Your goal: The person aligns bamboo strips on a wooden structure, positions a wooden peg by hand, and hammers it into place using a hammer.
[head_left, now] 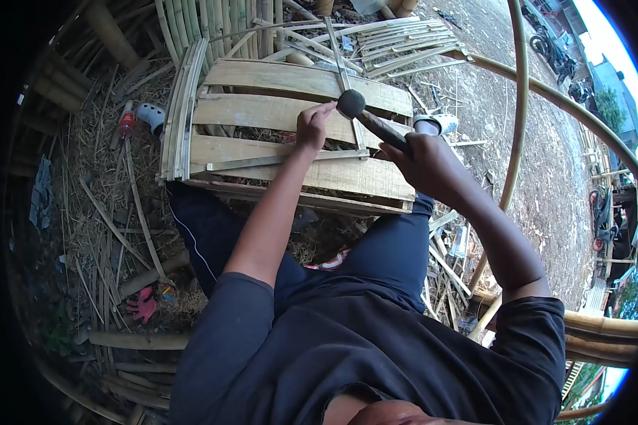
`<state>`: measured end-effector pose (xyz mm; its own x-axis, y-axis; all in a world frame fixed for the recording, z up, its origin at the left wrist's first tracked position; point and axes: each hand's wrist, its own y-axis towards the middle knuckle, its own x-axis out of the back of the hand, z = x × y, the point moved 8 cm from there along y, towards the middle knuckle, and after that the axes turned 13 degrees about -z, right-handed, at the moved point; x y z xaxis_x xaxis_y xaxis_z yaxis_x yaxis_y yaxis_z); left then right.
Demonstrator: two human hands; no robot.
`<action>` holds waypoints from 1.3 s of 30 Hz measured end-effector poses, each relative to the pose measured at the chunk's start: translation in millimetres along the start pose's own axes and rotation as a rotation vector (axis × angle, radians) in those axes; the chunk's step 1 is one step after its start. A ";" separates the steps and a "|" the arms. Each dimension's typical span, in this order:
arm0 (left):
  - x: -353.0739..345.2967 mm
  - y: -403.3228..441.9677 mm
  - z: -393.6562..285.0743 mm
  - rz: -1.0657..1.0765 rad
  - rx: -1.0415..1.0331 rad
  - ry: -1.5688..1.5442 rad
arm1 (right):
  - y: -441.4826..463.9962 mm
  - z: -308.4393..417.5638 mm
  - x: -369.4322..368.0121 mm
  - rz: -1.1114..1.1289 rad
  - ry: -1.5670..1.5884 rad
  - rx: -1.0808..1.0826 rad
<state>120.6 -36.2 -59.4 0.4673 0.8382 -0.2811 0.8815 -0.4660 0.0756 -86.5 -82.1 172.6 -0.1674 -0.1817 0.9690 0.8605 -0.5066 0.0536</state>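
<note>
A hammer (381, 131) with a dark, rounded head is held by its handle in my right hand (425, 159), which is closed around it. Its head hovers over or rests on a thin bamboo strip (337, 49) that crosses the slats of a wooden crate (255, 110). Just left of the hammer head, my left hand (315, 129) is closed with fingertips together at the strip; what they pinch, if anything, is too small to see. A second strip (290, 160) lies along the nearer slats. The crate sits between my legs.
Split bamboo pieces lie bundled at the crate's left end (181, 117) and in a slatted panel (411, 42) behind. A bottle (127, 120) and a pink glove (142, 304) lie on the littered ground at left. A curved bamboo pole (519, 106) rises at right.
</note>
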 end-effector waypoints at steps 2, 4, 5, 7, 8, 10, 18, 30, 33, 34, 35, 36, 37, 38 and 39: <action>-0.3 0.0 -1.3 -0.003 -0.009 -0.042 | -11.2 -22.7 -35.3 0.042 -0.076 0.029; -0.7 -1.5 -6.9 -0.015 -0.037 -0.079 | -17.1 -55.3 -80.2 0.237 -0.223 0.053; -1.3 -3.0 -2.7 0.044 0.079 -0.021 | -17.7 -65.1 -79.9 0.199 -0.181 0.014; -2.0 6.8 -10.1 0.038 0.031 -0.028 | -13.5 -59.1 -51.9 0.137 -0.105 -0.043; -3.1 -1.6 -3.0 0.047 0.036 -0.024 | -12.8 -43.7 -34.0 0.170 -0.156 -0.113; -4.1 2.8 2.3 0.075 0.023 -0.036 | -10.4 -30.6 -11.4 0.097 -0.079 -0.131; -26.3 -21.5 -19.4 0.295 -0.284 0.343 | -20.7 -124.4 -83.0 -0.229 -0.104 -0.405; -53.6 -40.9 -18.7 0.490 -0.469 0.870 | -58.6 -110.1 -122.3 -0.284 -0.072 -0.332; -54.5 -38.8 -16.6 0.506 -0.466 0.887 | -48.4 -90.5 -85.5 -0.605 -0.040 -0.175; -54.1 -38.5 -18.0 0.497 -0.477 0.890 | -38.3 -89.0 -95.7 -0.503 0.154 -0.186; -54.6 -38.5 -19.6 0.488 -0.489 0.891 | -27.8 -85.2 -106.3 -0.398 0.345 -0.194; -55.4 -38.7 -21.5 0.479 -0.502 0.891 | -18.5 -79.2 -117.6 -0.292 0.533 -0.200; -55.9 -38.9 -21.8 0.481 -0.488 0.893 | -10.7 -70.4 -123.3 -0.293 0.542 -0.136; -56.4 -38.8 -22.8 0.483 -0.476 0.894 | -5.7 -63.3 -126.9 -0.315 0.530 -0.111; -56.2 -38.3 -22.7 0.484 -0.464 0.895 | 0.3 -59.0 -135.0 -0.287 0.499 -0.121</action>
<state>62.2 -59.0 -24.8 0.4833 0.5856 0.6508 0.4461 -0.8043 0.3924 -92.0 -107.4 27.5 -0.6174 -0.3831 0.6870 0.6911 -0.6813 0.2412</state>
